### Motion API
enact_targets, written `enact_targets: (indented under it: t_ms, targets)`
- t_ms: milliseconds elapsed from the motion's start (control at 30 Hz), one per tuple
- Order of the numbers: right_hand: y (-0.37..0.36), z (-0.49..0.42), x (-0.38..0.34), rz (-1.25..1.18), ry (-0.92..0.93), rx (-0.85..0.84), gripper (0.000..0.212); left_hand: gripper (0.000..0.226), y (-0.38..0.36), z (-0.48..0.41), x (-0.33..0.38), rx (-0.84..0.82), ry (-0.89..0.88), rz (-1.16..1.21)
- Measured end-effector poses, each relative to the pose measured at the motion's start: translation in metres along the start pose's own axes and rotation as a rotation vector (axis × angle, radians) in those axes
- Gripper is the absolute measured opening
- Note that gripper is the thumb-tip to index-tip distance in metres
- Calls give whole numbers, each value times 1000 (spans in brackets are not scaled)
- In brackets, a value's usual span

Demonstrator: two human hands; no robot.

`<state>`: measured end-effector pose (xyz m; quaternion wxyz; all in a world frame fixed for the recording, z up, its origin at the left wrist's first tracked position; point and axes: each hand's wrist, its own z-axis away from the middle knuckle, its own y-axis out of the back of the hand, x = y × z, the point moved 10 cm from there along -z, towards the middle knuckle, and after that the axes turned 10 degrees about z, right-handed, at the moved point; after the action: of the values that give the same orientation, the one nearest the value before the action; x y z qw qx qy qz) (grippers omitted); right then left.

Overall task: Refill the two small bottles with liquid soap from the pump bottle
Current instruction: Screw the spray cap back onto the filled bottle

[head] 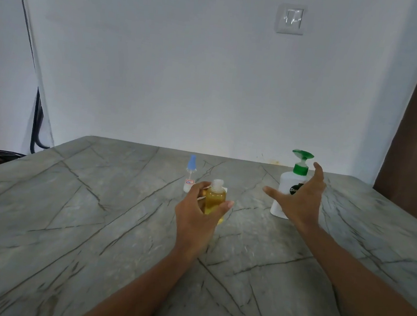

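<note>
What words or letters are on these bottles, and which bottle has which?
"De": white letters on the dark round label of the pump bottle; the right hand covers the rest.
Too blurred to read: the red-framed label on the blue-capped small bottle.
No readable text shows on the yellow bottle that the left hand grips.

Small bottles: 2. That's 1 yellow bottle [215, 200] w/ clear cap, 1 clear bottle [189, 182] w/ blue cap. Pump bottle [286, 180]: 1, white w/ green pump. Hands: 2, i.e. left hand [194, 215] + right hand [302, 202]. Table [95, 210]: 1. Wall switch [291, 18]: 1 plate. Total bottles: 3.
</note>
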<state>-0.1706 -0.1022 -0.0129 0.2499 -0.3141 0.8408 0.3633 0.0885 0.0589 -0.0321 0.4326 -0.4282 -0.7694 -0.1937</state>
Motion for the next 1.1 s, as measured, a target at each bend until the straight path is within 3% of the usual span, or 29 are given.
enact_targets:
  t_ms: [100,167,200,233,300,367,433,633,767,1033,1100]
  targets:
    - [31,10,-15,222,115,241,113,42,3,1,3,15,11,-12]
    - [53,29,-46,236,350,457,85,30,5,1,3,36,10,-29]
    - [55,38,-65,196,487,477,70,27,6,0,3,49,12,-45]
    - [49,43,-83,137,605,395,58,27,8,0,2,63,20,-67]
    - [13,46,-108,64,699,30,45,29,10,0,-2,83,50,-101]
    - [-35,50,-116,137,693,-302,44,33,12,1,-6,97,68,-113]
    - [-73,52,-116,206,683,-460,47,34,12,2,-7,101,60,-130]
    - [-159,40,-98,406,617,-615,51,24,7,1,-4,56,41,-122]
    - [-186,40,-107,444,750,-591,22,26,5,-2,-2,56,2,-118]
    - [-170,32,-100,329,668,-535,3,30,2,-3,4,40,-23,-69]
    - [-130,21,-103,191,575,-471,12,27,1,-4,5,23,-17,-62]
